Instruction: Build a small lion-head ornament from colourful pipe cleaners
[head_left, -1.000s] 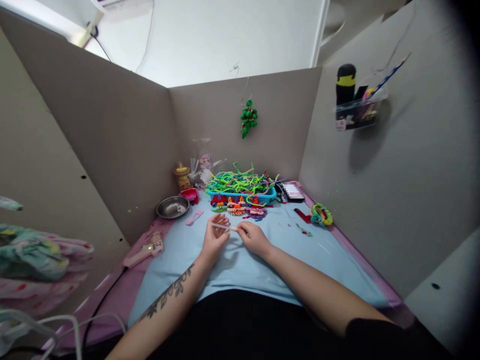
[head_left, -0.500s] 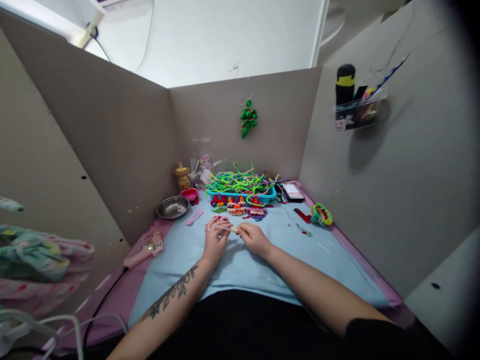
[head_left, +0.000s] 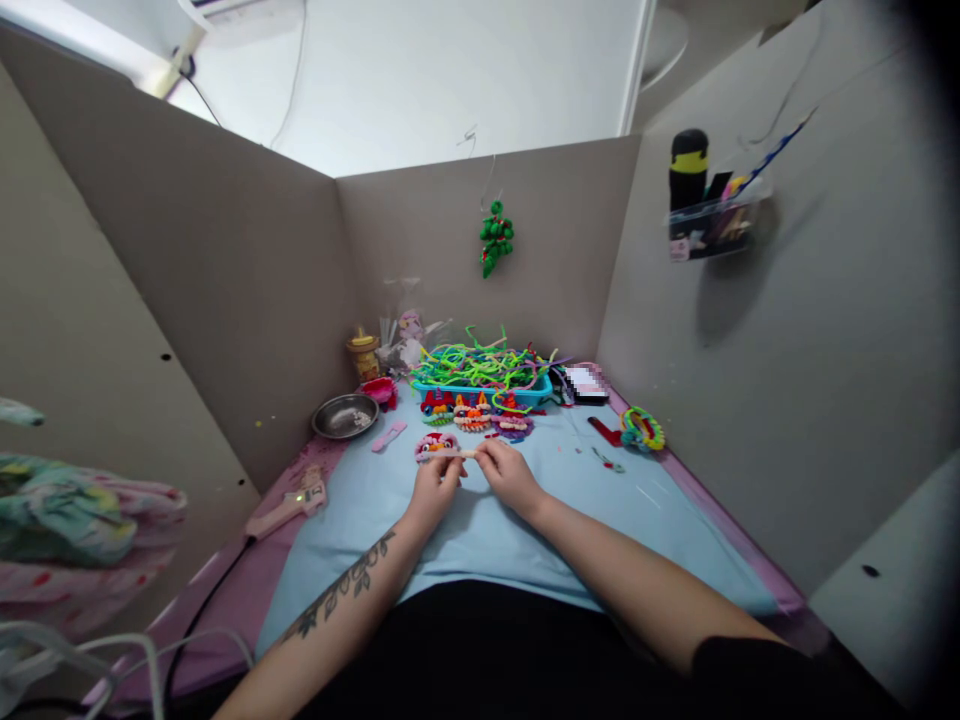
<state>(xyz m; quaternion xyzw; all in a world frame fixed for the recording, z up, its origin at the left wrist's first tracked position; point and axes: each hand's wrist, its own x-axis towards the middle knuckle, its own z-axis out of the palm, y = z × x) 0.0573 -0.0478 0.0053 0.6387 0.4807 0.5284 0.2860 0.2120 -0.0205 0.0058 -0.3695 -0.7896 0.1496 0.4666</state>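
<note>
Between my hands runs a thin pale stick (head_left: 468, 455), held roughly level; its exact kind is unclear. The fingers of my left hand (head_left: 437, 486) are pinched on its left part. My right hand (head_left: 510, 474) is closed round its right end, which the fingers hide. Just beyond my left hand is a small pink-and-red fuzzy figure (head_left: 437, 446) with eyes and an orange middle, partly overlapped by the stick. Similar fuzzy figures, one orange and white (head_left: 473, 412) and one purple (head_left: 513, 424), lie farther back on the blue cloth (head_left: 570, 540).
A blue tray (head_left: 536, 394) heaped with fuzzy stems stands at the back. To the left are a metal bowl (head_left: 345, 416), a pink hair clip-like piece (head_left: 389, 436) and a pink corded glue gun (head_left: 289, 508). A yellow-green coil (head_left: 643, 430) lies right. Grey panels enclose the table.
My left hand has shifted slightly down and its fingers have regripped along the pale stick. The pink-and-red figure behind it is now more exposed. My right hand stays nearly in place.
</note>
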